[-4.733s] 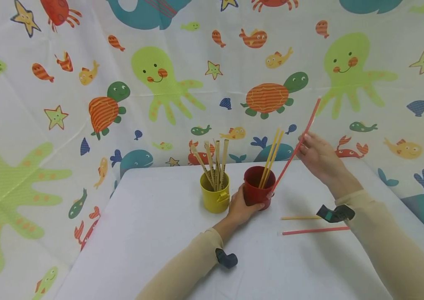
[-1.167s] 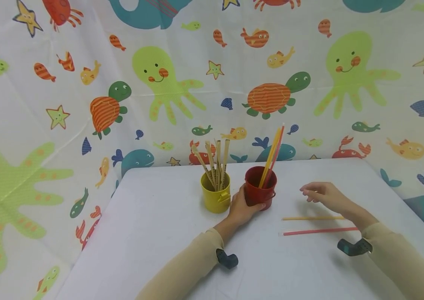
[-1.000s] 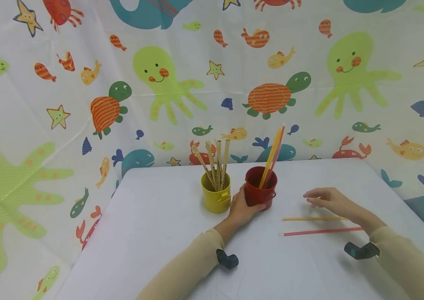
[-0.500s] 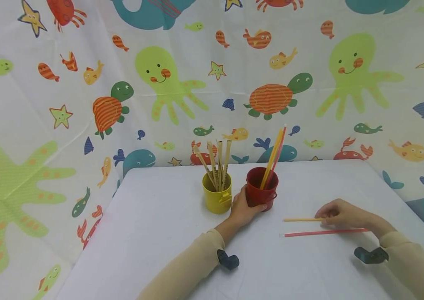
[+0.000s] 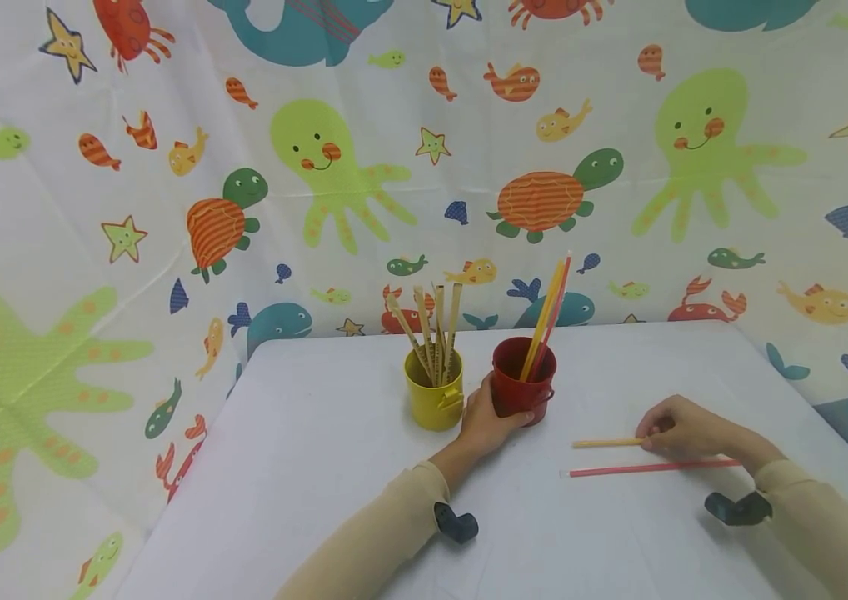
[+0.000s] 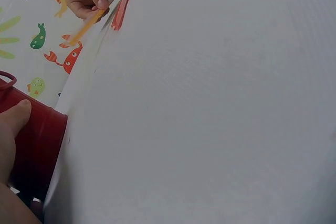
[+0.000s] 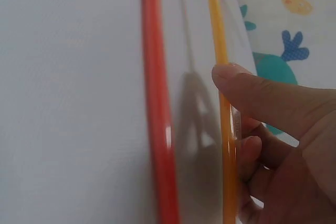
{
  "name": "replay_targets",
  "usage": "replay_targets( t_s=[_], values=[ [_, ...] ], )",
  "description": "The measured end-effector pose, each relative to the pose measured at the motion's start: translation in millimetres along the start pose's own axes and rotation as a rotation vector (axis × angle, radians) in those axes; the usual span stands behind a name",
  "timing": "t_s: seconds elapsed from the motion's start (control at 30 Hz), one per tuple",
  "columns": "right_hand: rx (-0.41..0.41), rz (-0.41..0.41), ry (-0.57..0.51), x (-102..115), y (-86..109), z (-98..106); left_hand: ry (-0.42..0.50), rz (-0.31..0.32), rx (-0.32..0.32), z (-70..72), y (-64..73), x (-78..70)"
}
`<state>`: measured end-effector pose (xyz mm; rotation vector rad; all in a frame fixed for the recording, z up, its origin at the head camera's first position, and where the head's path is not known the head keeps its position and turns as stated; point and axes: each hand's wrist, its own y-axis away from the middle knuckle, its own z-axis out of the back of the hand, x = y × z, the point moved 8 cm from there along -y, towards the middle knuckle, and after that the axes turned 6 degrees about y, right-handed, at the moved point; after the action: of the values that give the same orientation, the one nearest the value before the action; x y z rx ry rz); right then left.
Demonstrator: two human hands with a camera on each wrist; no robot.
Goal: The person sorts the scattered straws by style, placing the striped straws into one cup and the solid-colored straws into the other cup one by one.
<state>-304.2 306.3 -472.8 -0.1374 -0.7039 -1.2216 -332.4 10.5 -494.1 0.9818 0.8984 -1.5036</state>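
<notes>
In the head view my left hand (image 5: 482, 423) grips the side of a small red bucket (image 5: 531, 398), which stands upright with yellow straws (image 5: 541, 321) and a red straw (image 5: 557, 307) leaning in it. The thumb and fingers of my right hand (image 5: 686, 427) pinch a yellow straw (image 5: 606, 443) in a clear wrapper. In the right wrist view that straw (image 7: 217, 30) passes under the thumb. Nearer me lies a red straw (image 5: 619, 470) on the table, partly covered by the right hand. The left wrist view shows the left thumb against the red bucket (image 6: 42, 140).
To the left of the red bucket stands a yellow bucket (image 5: 435, 410) holding several tan sticks with dark print (image 5: 426, 333). A white cloth (image 5: 319, 433) covers the table. Behind it hangs a curtain (image 5: 424, 208) printed with sea animals.
The red straw has gone from my right hand into the red bucket. My right hand moved down and right to the yellow straw and now pinches it. My left hand stays on the bucket.
</notes>
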Motion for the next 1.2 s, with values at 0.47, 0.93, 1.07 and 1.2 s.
replay_targets(
  t_s=[0.47, 0.93, 1.07, 1.2],
  values=[
    [-0.003, 0.178, -0.165, 43.5, 3.9, 39.5, 0.01, 0.012, 0.009, 0.7, 0.9, 1.0],
    [-0.161, 0.176, -0.33, 71.3, 7.1, 60.9, 0.016, 0.025, 0.011, 0.9, 2.7, -2.0],
    [-0.193, 0.214, -0.474, 79.4, 4.7, 66.6, 0.016, 0.027, 0.013, 1.0, 3.0, -2.2],
    [-0.226, 0.242, -0.693, 86.9, 2.8, 74.0, 0.018, 0.023, 0.01, 0.9, 2.4, -1.5]
  ],
)
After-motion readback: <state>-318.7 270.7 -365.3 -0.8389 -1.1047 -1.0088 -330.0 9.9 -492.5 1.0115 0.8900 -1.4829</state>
